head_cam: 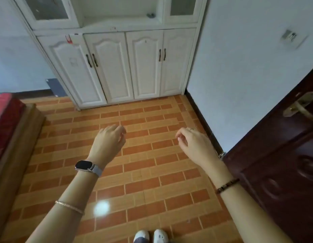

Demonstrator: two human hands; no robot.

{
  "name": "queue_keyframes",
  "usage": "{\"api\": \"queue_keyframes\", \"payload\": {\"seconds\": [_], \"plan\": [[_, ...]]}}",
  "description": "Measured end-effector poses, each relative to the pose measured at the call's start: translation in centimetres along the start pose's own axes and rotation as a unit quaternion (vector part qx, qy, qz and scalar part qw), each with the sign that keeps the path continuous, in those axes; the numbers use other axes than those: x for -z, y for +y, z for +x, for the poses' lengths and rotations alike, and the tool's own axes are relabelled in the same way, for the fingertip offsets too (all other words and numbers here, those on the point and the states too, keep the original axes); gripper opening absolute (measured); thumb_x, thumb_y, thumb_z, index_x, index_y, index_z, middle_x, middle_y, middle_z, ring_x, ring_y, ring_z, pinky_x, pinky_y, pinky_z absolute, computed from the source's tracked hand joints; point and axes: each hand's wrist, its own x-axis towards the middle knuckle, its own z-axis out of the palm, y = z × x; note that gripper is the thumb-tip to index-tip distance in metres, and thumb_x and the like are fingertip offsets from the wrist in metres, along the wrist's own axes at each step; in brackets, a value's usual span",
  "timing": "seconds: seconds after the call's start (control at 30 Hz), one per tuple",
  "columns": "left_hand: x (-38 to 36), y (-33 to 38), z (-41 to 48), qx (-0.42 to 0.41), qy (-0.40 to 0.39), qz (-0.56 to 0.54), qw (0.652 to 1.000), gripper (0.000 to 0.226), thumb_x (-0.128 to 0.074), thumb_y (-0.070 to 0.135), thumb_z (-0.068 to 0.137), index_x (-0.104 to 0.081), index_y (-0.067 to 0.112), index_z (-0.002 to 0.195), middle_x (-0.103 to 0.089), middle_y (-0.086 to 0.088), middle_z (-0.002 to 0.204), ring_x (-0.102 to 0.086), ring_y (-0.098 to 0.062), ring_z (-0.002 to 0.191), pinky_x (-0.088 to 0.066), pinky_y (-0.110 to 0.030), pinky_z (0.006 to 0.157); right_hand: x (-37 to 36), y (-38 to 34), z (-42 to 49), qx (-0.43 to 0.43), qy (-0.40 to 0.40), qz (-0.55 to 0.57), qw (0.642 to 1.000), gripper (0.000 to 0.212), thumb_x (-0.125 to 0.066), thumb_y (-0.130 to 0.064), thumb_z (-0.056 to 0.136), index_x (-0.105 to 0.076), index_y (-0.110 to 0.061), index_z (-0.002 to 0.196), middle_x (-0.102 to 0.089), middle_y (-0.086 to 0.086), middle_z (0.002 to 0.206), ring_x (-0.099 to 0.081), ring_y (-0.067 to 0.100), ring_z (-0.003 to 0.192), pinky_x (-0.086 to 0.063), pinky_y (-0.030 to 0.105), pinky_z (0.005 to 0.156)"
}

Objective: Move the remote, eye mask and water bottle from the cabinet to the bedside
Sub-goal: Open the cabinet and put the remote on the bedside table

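Observation:
A white cabinet (117,67) stands ahead against the wall, its lower doors closed. On its open middle shelf lies one small dark object (150,15), too small to identify. The remote, eye mask and water bottle do not show. My left hand (109,139) and my right hand (190,142) are held out over the tiled floor, well short of the cabinet. Both hold nothing, with fingers loosely curled and apart.
A bed with a red cover (5,120) and wooden frame sits at the left edge. A dark brown door (283,163) with a brass handle stands open on the right. Orange brick-pattern floor tiles (148,163) lie between me and the cabinet.

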Motion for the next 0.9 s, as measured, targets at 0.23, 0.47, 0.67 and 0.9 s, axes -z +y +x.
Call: {"api": "queue_keyframes", "payload": {"seconds": [0.23,0.47,0.67,0.9], "plan": [[-4.0,0.1,-1.6,0.026,-0.045,-0.006,0.999,0.006,-0.061,0.01,0.083,-0.062,0.013,0.089,-0.064,-0.002,0.08,-0.061,-0.027,0.073,-0.047,-0.036,0.068,-2.4,1.1,-0.6,-0.034,-0.056,-0.013,0.998,0.013,-0.049,-0.027,0.097,-0.059,-0.028,0.106,-0.064,-0.013,0.098,-0.053,0.002,0.078,-0.023,0.007,0.051],[-6.0,-1.9,2.8,0.029,-0.05,-0.023,0.998,0.008,-0.061,0.01,0.084,-0.063,0.013,0.091,-0.065,-0.002,0.081,-0.061,-0.026,0.074,-0.047,-0.037,0.068,-3.6,2.1,3.4,-0.049,-0.067,-0.008,0.997,0.015,-0.049,-0.027,0.098,-0.059,-0.028,0.109,-0.063,-0.014,0.101,-0.051,0.0,0.078,-0.023,0.006,0.051],[-7.7,-5.6,11.0,0.019,-0.043,-0.032,0.998,0.007,-0.059,0.013,0.086,-0.063,0.014,0.092,-0.065,-0.002,0.084,-0.062,-0.027,0.078,-0.047,-0.04,0.072,-5.8,3.5,12.0,-0.063,-0.059,0.015,0.996,0.015,-0.052,-0.025,0.096,-0.059,-0.026,0.109,-0.061,-0.011,0.101,-0.056,0.001,0.083,-0.034,0.005,0.06],[-7.2,-11.0,21.8,0.002,-0.019,-0.033,0.999,0.008,-0.058,0.014,0.087,-0.062,0.015,0.094,-0.065,0.0,0.087,-0.061,-0.024,0.082,-0.045,-0.038,0.075,-5.5,3.7,23.2,-0.077,-0.024,0.023,0.996,0.013,-0.054,-0.023,0.095,-0.061,-0.024,0.106,-0.06,-0.009,0.099,-0.056,0.004,0.087,-0.035,0.007,0.063]]}}
